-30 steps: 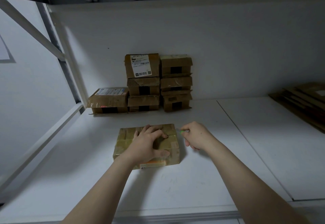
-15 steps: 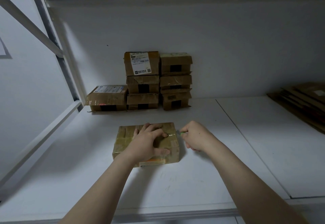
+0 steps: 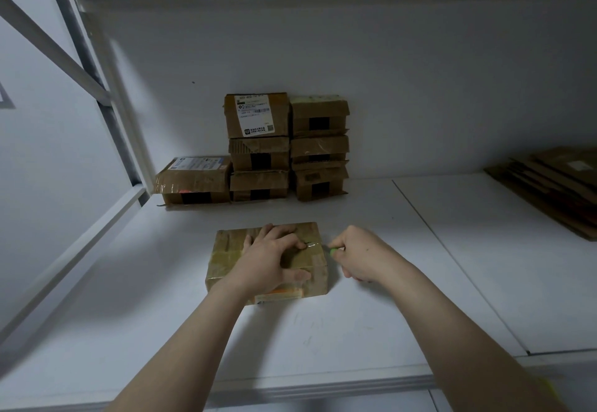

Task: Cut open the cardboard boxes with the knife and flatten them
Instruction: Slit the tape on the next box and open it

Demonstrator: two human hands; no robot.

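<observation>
Left hand (image 3: 271, 261): grip apart, palm and spread fingers pressing down on the lid of a brown, tape-wrapped cardboard box (image 3: 226, 250), thumb lying toward the near edge. Right hand (image 3: 361, 253): grip clamped in a fist round a green-handled knife (image 3: 332, 250), of which only a short green stub shows past the knuckles. The stub sits just beside the box's right edge; the blade itself is too thin to make out with certainty. The knife's long axis runs left to right and it points left, toward the box. The box lies flat on the white desk (image 3: 355, 330), near the middle, its longer side also running left to right. Behind it, against the back wall, stand seven more brown cardboard boxes (image 3: 258, 159): one alone at the left, then two columns of three. A pile of flattened cardboard sheets (image 3: 555, 191) lies at the far right; their number cannot be told.
</observation>
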